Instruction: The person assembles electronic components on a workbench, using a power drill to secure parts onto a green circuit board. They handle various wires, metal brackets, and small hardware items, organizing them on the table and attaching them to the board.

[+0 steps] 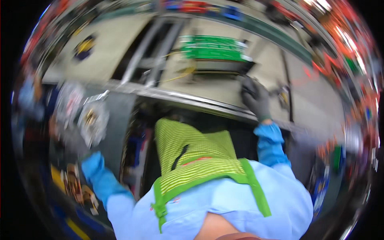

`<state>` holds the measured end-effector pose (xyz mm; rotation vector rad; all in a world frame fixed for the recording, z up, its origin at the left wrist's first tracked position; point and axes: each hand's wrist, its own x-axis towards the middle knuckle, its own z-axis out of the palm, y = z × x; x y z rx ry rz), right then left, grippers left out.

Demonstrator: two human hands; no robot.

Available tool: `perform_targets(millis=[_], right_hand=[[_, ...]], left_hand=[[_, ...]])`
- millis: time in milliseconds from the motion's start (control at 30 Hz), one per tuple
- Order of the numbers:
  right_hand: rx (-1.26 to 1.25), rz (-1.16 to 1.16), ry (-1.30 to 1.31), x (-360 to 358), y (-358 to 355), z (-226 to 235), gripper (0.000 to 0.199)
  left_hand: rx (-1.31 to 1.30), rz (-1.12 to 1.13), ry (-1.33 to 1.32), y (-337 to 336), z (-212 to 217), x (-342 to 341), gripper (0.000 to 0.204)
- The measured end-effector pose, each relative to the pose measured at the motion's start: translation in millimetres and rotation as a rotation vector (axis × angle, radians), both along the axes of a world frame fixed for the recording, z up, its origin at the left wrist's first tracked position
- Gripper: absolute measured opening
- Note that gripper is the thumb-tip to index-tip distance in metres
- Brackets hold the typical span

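My right hand (256, 98), in a grey glove, is at the right front corner of a fixture on the pale bench. Its fingers look curled round something dark, but blur hides what it is. On the fixture lies a green panel (214, 48) with white markings. My left hand (74, 140) is reaching out to the left, also in a grey glove, and is so smeared that its fingers cannot be made out. Beside it on a dark green surface lie a clear plastic bag (94, 122) with brass-coloured parts and another clear bag (70, 100).
A metal rail (180, 98) runs along the bench's front edge. Several brown and metal parts (78, 186) lie at lower left. A round black and yellow thing (85, 47) sits at the far left. Blue and red bins (232, 13) line the back. Another person's blue sleeve (30, 96) shows at left.
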<state>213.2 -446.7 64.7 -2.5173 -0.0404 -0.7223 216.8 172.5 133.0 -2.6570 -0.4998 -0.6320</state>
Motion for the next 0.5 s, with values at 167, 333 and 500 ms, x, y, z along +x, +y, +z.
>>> perform_targets(millis=[167, 333, 500], right_hand=[[-0.006, -0.118, -0.257, -50, -29, 56, 0.054], [0.617, -0.159, -0.244, -137, -69, 96, 0.045], [0.145, -0.529, -0.145, -246, -166, 86, 0.054]], left_hand=[[-0.863, -0.882, -0.317, -161, -6, 47, 0.043], [-0.998, -1.484, 0.147, -298, -39, 42, 0.037], [-1.02, -1.67, 0.249, -332, -66, 37, 0.03]])
